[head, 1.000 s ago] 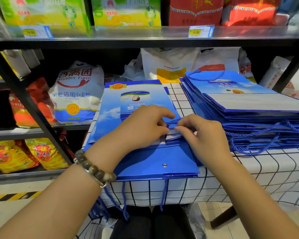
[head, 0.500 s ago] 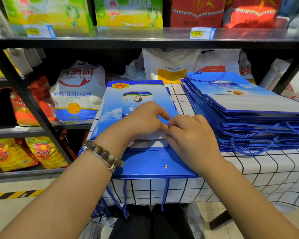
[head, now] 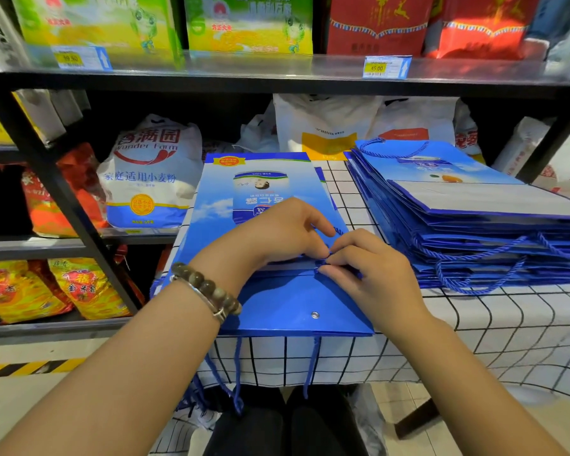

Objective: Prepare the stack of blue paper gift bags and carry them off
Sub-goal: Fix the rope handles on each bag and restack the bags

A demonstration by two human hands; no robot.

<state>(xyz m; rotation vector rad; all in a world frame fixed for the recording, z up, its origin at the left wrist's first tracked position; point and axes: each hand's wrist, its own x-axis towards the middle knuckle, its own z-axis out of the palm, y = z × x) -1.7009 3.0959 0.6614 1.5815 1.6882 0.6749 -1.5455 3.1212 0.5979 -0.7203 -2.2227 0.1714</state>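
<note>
A flat blue paper gift bag [head: 277,301] lies on the checked tablecloth in front of me, its open end toward me and rope handles hanging over the table edge. My left hand [head: 277,235] and my right hand [head: 366,268] meet above the bag's middle and both pinch a blue rope handle [head: 326,255] between fingertips. To the right sits a tall stack of flat blue gift bags [head: 468,232], their rope handles spilling toward the front.
The small table [head: 507,324] wears a white cloth with a black grid. A black metal shelf [head: 63,199] stands behind and to the left, holding a flour sack [head: 152,179], red and yellow packs and white bags [head: 329,123]. Below are my dark trousers [head: 277,422].
Both hands stayed over the bag's middle; the fingertips drew together and then parted a little, still working the rope handle. The bag stack has not moved.
</note>
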